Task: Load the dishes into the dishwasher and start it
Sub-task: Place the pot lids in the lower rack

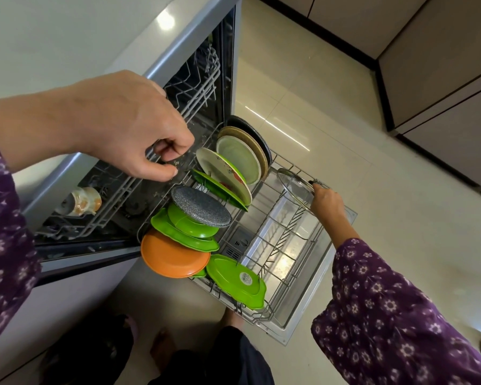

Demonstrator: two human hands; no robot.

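Note:
The dishwasher [228,65] stands open with its lower rack [286,284] pulled out over the door. Several plates stand in that rack: an orange plate [172,257], green plates [233,279], a speckled grey plate [200,207], a flowered white plate [222,173], a pale green plate [240,159]. My right hand [326,201] grips a glass lid [296,186] by its knob at the rack's far right side. My left hand [134,129] hovers with curled fingers at the front rail of the upper rack [139,187]; whether it grips the rail is unclear.
A cream and orange cup [81,202] sits in the upper rack. The lower rack's right half shows bare wire tines. Glossy tile floor [372,151] lies beyond, with cabinet fronts [442,79] at the upper right. My bare feet [161,348] stand below the door.

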